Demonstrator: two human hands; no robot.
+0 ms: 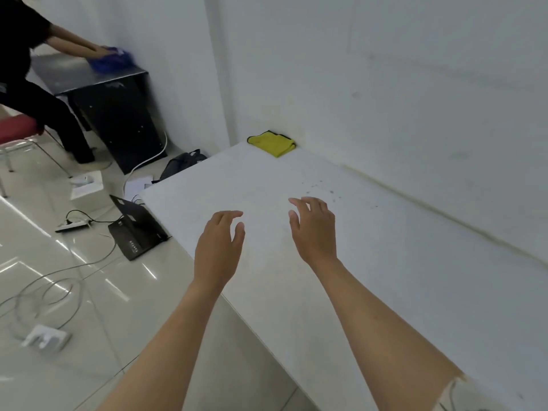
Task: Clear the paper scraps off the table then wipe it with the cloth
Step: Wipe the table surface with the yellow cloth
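Note:
A white table (385,262) runs along the wall on the right. A folded yellow cloth (272,143) lies at its far corner, against the wall. Small dark specks (321,188) dot the tabletop a little beyond my right hand. My left hand (219,244) and my right hand (314,229) hover side by side over the near middle of the table, fingers relaxed and slightly bent, holding nothing. Both are well short of the cloth. No larger paper scraps show on the tabletop.
Left of the table the tiled floor holds an open black laptop (136,229), a power strip (74,225), loose cables (53,289) and a white adapter (47,339). Another person (35,84) wipes a dark desk (98,75) with a blue cloth at the far left.

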